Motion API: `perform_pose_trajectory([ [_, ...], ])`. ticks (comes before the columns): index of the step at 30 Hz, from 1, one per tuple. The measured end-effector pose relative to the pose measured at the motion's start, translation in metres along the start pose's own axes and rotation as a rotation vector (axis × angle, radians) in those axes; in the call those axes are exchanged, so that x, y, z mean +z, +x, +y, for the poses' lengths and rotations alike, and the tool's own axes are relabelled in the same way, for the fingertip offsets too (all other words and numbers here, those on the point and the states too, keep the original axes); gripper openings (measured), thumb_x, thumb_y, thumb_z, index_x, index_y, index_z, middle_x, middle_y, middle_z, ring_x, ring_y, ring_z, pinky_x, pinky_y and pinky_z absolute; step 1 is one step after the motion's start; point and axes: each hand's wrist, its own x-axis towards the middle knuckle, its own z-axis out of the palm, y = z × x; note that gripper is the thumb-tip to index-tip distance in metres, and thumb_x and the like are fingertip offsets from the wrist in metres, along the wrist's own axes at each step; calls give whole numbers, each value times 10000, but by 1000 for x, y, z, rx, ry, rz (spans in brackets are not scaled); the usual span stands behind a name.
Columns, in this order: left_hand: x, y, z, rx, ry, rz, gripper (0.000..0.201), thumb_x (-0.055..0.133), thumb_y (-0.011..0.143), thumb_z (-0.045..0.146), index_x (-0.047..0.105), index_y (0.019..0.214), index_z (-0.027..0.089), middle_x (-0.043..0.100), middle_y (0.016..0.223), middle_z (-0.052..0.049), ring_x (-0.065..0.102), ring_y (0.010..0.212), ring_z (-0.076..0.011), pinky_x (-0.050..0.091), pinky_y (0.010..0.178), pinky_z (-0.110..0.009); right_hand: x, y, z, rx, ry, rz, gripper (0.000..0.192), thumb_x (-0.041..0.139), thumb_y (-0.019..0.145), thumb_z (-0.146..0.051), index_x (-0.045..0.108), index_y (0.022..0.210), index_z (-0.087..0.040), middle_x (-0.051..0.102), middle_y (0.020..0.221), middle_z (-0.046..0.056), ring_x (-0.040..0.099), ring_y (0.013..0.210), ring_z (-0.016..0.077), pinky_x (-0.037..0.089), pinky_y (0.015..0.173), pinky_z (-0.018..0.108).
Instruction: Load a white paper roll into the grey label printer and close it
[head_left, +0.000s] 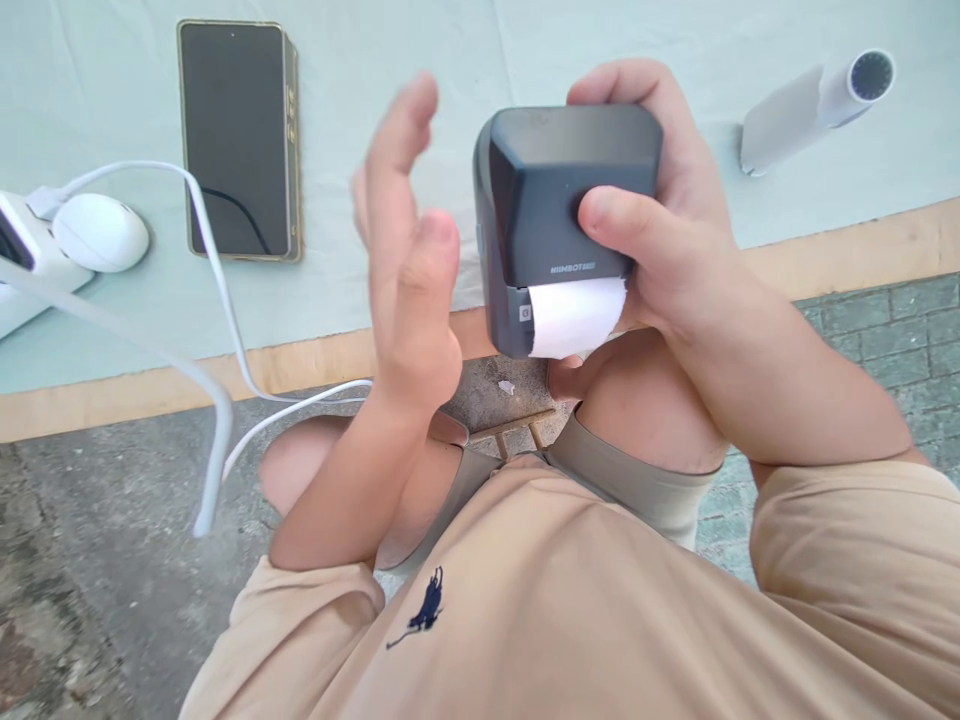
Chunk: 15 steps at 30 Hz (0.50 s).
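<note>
My right hand (660,200) grips a dark label printer (547,200) marked NIIMBOT, its thumb pressed on the top face and fingers around the far side. A strip of white label paper (577,318) sticks out of the slot on the side facing me. To the left of the printer, my left hand (409,260) is raised with its fingers stretched out, apart from the printer and holding nothing. Both hands are above the table's near edge.
A phone (236,140) lies on the pale green cloth (450,50) at the left. White cables (217,260) run from a white power strip (22,290) with a plug over the table edge (315,355). A white paper-wrapped roll (795,115) lies at the right.
</note>
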Motion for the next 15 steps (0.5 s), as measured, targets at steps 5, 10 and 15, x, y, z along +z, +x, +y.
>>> perform_pose_trajectory([
  [5, -17, 2, 15, -283, -425, -249, 434, 117, 955, 326, 535, 1046, 253, 512, 1236, 49, 368, 1364, -119, 335, 1137, -261, -2, -1, 1, -13, -12, 3, 370, 610, 759, -210, 384, 1053, -198, 519, 931, 18, 544, 759, 67, 476, 601, 202],
  [10, -26, 2, 20, -395, -631, -248, 528, 47, 972, 359, 554, 1037, 226, 572, 1123, 48, 278, 1415, -148, 276, 1151, -276, -3, -1, 1, -5, -35, 4, 382, 633, 745, -220, 409, 1055, -212, 527, 928, 20, 546, 745, 74, 469, 599, 217],
  [15, -29, 5, 14, -453, -724, -217, 469, 93, 980, 356, 536, 996, 205, 562, 1110, 28, 260, 1420, -146, 228, 1188, -280, -3, -2, 0, 15, -39, 26, 369, 630, 747, -218, 431, 1057, -223, 532, 929, 13, 546, 761, 74, 474, 591, 214],
])
